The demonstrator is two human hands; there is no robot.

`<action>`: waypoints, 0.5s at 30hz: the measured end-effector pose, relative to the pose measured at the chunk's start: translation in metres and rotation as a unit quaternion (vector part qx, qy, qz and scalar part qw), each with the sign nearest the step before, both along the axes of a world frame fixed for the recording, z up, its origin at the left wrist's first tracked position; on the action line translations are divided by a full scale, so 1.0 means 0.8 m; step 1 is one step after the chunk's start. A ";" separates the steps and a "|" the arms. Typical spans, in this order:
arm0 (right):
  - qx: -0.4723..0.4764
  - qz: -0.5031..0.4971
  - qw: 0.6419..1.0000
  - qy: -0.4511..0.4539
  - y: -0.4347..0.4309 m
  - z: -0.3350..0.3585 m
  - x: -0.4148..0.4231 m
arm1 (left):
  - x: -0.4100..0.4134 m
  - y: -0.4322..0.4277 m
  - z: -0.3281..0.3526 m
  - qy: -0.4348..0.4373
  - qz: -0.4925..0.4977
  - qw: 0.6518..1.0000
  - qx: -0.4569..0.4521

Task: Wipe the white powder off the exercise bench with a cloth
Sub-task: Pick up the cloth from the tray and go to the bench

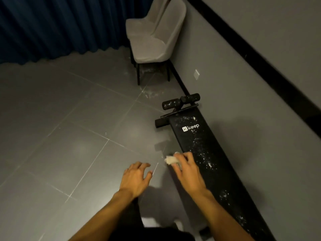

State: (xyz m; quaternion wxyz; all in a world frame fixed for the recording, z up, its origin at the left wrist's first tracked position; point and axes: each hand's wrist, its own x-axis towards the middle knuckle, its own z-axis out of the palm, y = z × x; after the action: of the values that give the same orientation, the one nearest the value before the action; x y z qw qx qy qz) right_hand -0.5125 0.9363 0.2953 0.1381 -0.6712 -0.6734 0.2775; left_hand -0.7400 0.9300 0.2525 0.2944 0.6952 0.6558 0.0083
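Ok, status: R hand [188, 171] curled round crumpled white cloth [171, 159] at L edge of exercise bench [191, 138], approx mid-length. Cloth sticks out on the floor [69, 136] side; can't tell if it touches the pad. L hand [135, 178] empty, fingers loosely spread, over floor just beside R hand. White powder [210, 165] speckled along pad from "keep" logo [190, 127] toward near end. Bench lies along grey wall [243, 84], foam rollers [180, 101] at far end. Stacked grey chairs [152, 44] beyond.
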 end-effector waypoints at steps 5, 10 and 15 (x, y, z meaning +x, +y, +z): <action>0.015 -0.067 0.997 0.031 0.093 0.018 -0.053 | -0.051 0.141 0.011 -0.015 -0.041 0.999 0.013; 0.023 -0.145 0.988 0.056 0.173 0.017 -0.087 | -0.062 0.253 -0.008 -0.025 -0.096 0.995 0.010; 0.028 -0.217 0.970 0.102 0.251 -0.010 -0.095 | -0.046 0.346 -0.027 -0.010 -0.150 0.989 0.000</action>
State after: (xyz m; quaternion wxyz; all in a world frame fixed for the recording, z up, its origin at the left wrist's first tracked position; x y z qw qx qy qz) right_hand -0.5886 1.1371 0.2870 0.2818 -0.7652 -0.5019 0.2885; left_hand -0.7771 1.2069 0.2310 0.2987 0.7853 0.5415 -0.0291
